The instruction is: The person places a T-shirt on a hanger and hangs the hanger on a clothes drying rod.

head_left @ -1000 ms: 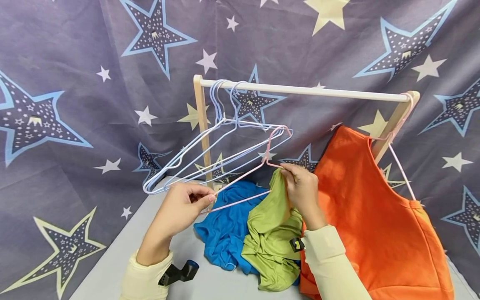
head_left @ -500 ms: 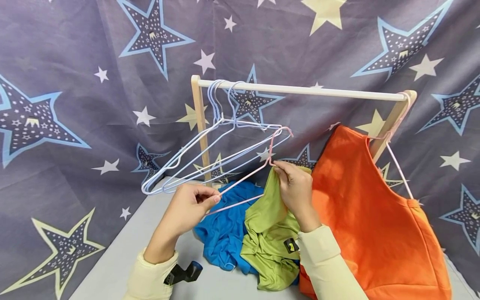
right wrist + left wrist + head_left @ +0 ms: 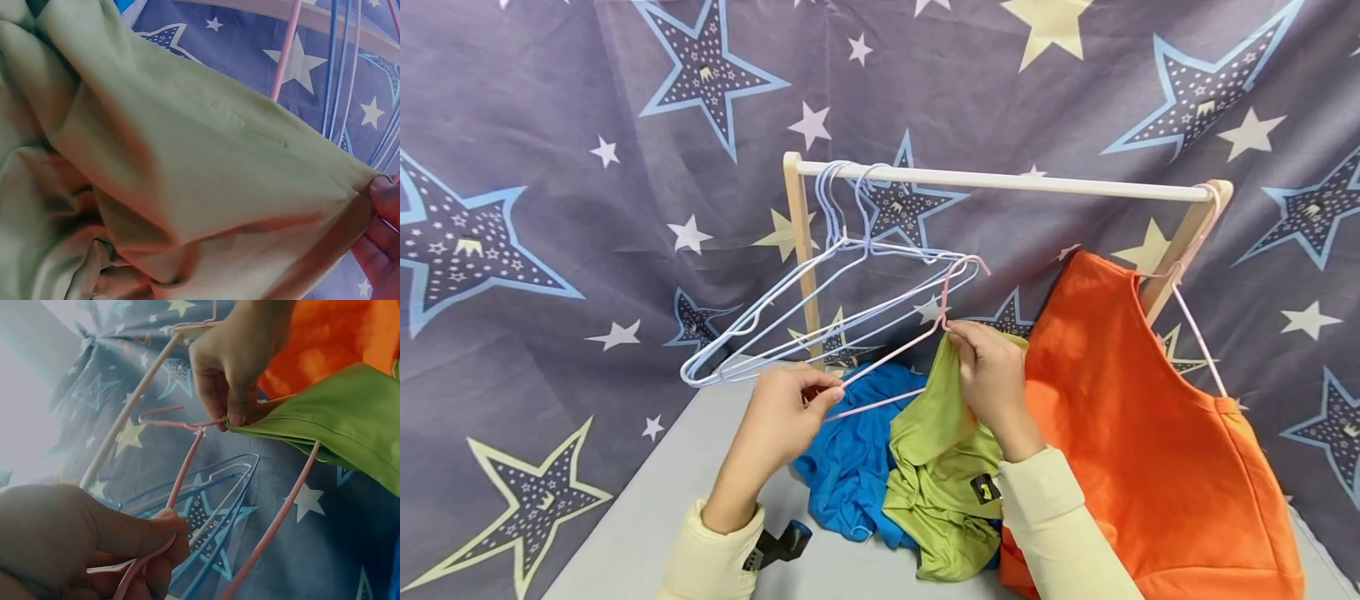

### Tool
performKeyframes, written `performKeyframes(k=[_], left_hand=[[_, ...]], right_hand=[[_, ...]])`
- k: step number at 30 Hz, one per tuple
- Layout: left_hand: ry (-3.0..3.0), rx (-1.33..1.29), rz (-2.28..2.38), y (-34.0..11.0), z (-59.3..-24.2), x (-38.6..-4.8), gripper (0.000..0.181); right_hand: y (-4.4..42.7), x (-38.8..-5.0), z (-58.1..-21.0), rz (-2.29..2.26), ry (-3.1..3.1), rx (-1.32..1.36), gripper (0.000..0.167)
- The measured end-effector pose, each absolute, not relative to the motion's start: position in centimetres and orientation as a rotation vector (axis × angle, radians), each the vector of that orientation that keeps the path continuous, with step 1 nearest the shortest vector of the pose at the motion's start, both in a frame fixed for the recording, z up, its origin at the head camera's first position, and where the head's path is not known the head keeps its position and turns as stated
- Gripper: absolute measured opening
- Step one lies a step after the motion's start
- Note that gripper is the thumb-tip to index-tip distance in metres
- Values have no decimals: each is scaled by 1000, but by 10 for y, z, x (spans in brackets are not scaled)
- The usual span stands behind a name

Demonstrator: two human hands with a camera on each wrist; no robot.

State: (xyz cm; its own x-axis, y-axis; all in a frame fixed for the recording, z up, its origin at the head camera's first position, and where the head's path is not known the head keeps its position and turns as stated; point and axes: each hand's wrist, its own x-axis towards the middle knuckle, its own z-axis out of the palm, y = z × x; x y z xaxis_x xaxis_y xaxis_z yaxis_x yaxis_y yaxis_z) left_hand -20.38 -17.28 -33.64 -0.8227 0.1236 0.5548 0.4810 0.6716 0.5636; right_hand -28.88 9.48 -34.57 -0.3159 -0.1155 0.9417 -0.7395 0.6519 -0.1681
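My left hand (image 3: 788, 410) pinches the sloping arm of a pink hanger (image 3: 891, 357) between thumb and fingers, left of its hook. At the hook's base, my right hand (image 3: 994, 377) pinches the edge of a lime-green garment (image 3: 943, 467) between thumb and fingertips. In the left wrist view the hanger's far end runs inside the green fabric (image 3: 344, 412), and its lower bar (image 3: 275, 522) comes out beneath. Cloth hides that end of the hanger. The right wrist view is mostly filled by the taut green cloth (image 3: 206, 156).
Several blue and white hangers (image 3: 859, 204) hang at the left of the rack's white rod (image 3: 1022, 181). An orange sleeveless garment (image 3: 1157, 467) hangs from another pink hanger at the right. A crumpled blue garment (image 3: 846, 479) lies on the grey table (image 3: 640, 500).
The right hand has slid left along the pink hanger to the hook's base, drawing the green cloth with it. My left hand has shifted slightly right, still holding the hanger.
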Motion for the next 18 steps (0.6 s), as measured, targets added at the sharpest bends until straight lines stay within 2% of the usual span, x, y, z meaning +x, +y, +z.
performKeyframes(k=[6, 13, 18], left_hand=[[-2157, -510, -676, -153, -333, -193, 19], [-2048, -876, -668, -120, -341, -184, 9], [-2267, -950, -637, -98, -363, -192, 10]], right_hand=[[100, -289, -343, 739, -1823, 659, 15], [104, -289, -342, 751, -1854, 618, 15], [105, -290, -342, 784, -1836, 620, 16]])
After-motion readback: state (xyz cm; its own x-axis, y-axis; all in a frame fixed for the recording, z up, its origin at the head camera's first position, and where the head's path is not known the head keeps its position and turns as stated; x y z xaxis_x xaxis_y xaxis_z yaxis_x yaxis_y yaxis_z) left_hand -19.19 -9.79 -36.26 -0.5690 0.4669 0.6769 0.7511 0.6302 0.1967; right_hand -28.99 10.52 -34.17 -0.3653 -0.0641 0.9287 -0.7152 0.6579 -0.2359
